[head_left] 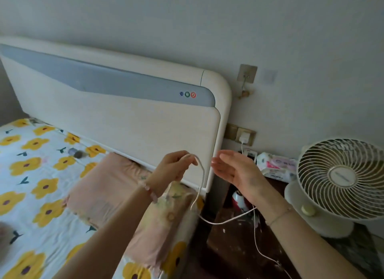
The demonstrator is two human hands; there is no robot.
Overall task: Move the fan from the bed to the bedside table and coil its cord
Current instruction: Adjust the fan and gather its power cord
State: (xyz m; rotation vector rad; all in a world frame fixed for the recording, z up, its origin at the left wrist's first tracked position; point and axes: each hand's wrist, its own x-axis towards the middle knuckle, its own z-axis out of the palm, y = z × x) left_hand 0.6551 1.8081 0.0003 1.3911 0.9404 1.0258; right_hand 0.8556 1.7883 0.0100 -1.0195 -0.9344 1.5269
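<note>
The cream fan (340,180) stands upright on the dark bedside table (232,247) at the right, its grille facing me. Its white cord (202,175) hangs in a loop from my left hand (176,167), which pinches it above the pink pillow, then sags across the table edge and runs behind my right arm toward the fan. My right hand (234,170) is open, palm up, just right of the loop and touching nothing. The bed (31,174) with a yellow-flower sheet lies at the left.
The pale headboard (124,116) stands behind my hands. A white charger (244,137) sits in a wall socket, its thin cable dropping down over the table. A tissue pack (276,167) lies behind the fan. A pink pillow (116,193) lies on the bed.
</note>
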